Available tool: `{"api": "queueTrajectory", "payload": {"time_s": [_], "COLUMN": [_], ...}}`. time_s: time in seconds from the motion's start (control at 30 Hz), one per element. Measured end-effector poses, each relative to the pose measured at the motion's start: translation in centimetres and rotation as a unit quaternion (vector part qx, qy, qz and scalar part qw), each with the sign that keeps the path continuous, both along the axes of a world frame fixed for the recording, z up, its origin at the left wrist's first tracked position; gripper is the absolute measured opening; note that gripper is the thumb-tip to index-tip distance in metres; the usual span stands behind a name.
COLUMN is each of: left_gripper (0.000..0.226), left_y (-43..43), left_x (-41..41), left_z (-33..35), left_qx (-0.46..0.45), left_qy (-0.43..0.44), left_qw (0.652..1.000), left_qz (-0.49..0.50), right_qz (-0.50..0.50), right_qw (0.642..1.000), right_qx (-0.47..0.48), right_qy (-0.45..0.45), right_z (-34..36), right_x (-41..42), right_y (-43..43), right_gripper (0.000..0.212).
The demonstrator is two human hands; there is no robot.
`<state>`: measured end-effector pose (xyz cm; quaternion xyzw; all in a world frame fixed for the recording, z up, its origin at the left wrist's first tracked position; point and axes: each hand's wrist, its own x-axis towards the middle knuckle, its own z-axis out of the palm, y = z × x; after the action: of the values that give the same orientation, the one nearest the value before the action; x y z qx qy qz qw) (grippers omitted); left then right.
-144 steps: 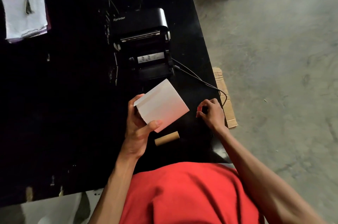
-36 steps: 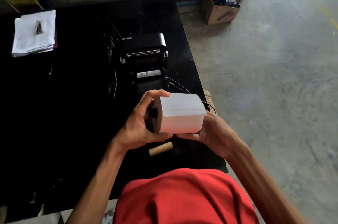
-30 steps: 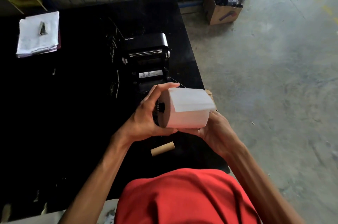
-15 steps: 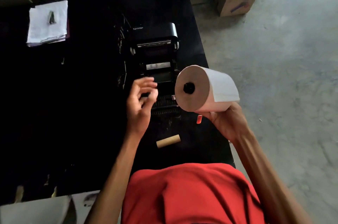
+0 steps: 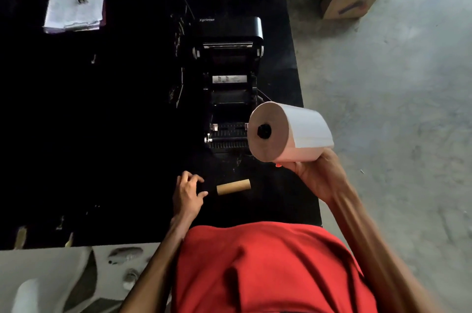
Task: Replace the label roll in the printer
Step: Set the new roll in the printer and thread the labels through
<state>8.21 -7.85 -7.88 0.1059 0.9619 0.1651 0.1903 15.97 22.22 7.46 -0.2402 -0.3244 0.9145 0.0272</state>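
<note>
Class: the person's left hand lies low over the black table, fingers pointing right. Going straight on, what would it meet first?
Most likely the brown cardboard tube, lying just right of the left hand on the black table; height above the tabletop is unclear.

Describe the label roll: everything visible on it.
The label roll is a fat white cylinder of wound paper, apparently full. Its flat end faces the camera, with a black hub or spindle piece seated in the core. It lies on its side, tilted, raised above the table's right edge in front of the open printer. Only the right hand touches it, cupping it from below; the left hand is apart.
</note>
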Motion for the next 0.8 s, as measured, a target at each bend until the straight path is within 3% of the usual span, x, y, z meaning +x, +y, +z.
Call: {"api": "queueTrajectory", "payload": {"time_s": [0.13,0.3,0.5,0.6,0.8], "left_gripper": [0.035,0.032,0.034,0.036,0.036], "left_y": [-0.2,-0.3,0.8,2.2,5.8], "left_x": [-0.5,-1.3,-2.2,-1.8,-1.0], "left_z": [-0.5,-0.1,7.3,12.7,19.8], "left_qx": [0.018,0.085,0.311,0.377,0.380], "left_qy": [-0.014,-0.070,-0.098,-0.046,0.077], "left_qw": [1.000,0.984,0.914,0.902,0.916], "left_qz": [0.020,0.141,0.240,0.205,0.105], "right_qz": [0.009,0.025,0.042,0.035,0.041], "right_qw": [1.000,0.998,0.996,0.997,0.997], "right_qx": [0.023,0.047,0.069,0.065,0.054], "right_qy": [-0.018,-0.033,-0.035,-0.037,-0.037], "right_z": [-0.5,-0.9,-0.4,-0.1,0.3], "right_x": [0.6,1.3,1.0,0.8,-0.1], "right_y": [0.1,0.2,-0.2,-0.6,-1.4], "right_gripper": [0.046,0.046,0.059,0.060,0.046]}}
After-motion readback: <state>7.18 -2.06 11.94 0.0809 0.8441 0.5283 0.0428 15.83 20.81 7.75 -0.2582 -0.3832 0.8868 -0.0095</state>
